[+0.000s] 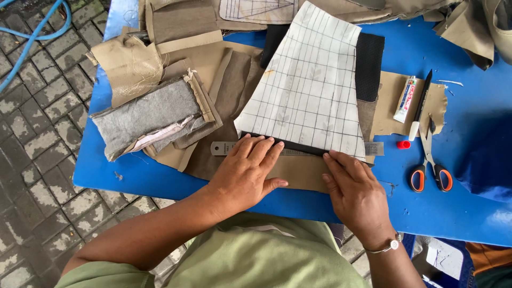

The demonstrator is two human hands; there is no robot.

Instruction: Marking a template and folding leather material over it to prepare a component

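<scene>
Hands: left hand [246,173] and right hand [354,189] are lying flat, fingers spread, clamping nothing.
Ruler: metal ruler [224,148] is sitting under the left fingers.
Pattern: gridded sheet [309,90] is resting above (on tan fabric [298,172]).
Scissors: orange-handled scissors [429,162] are lying on the blue table [469,208].

Paper pattern [312,90] atop fabric pieces [224,85]; ruler [221,148] beneath; scissors [430,168] far right.

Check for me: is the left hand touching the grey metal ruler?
Touching. The head view shows the left hand lying flat with its fingertips pressed on the grey metal ruler, no gap visible.
</scene>
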